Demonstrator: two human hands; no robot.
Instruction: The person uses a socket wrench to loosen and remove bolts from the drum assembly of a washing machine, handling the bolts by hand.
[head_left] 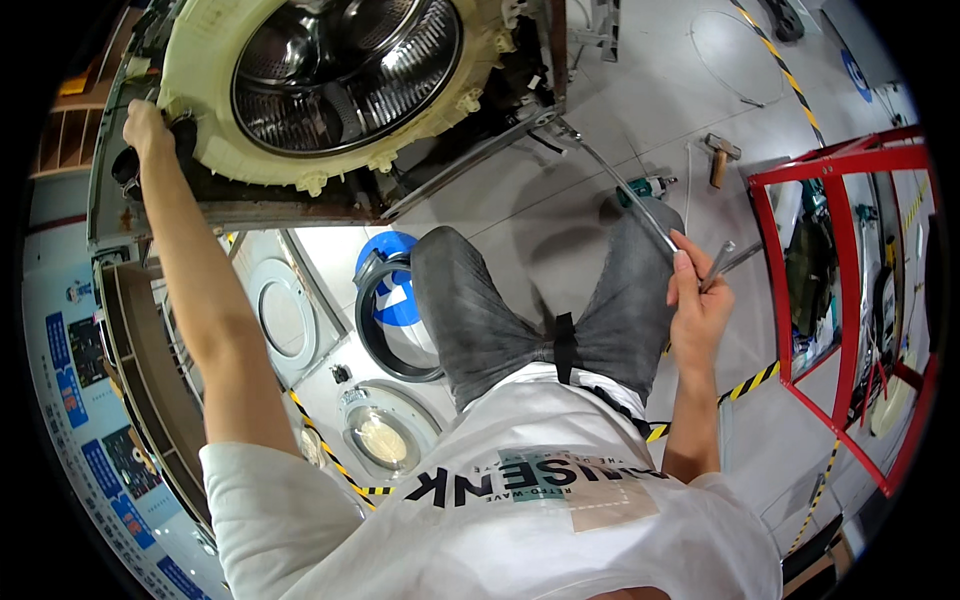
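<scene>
An opened washing machine (170,213) stands in front of me, its pale yellow tub front (205,135) ringing a shiny steel drum (345,75). At the cabinet's left edge, beside a black hose (184,140), my left hand (148,128) is closed on the frame; its fingertips are partly hidden. My right hand (698,305) grips a long metal T-handle wrench (630,190) near its crossbar. The wrench slants up and left, its far end at the machine's lower right corner. Whether that end sits on a fastener is too small to tell.
A hammer (719,160) and a green power tool (648,188) lie on the floor beyond my right knee. A red tool rack (850,300) stands at right. Left of my legs lie a black door gasket (367,325), a white ring (308,300) and a round door (410,410).
</scene>
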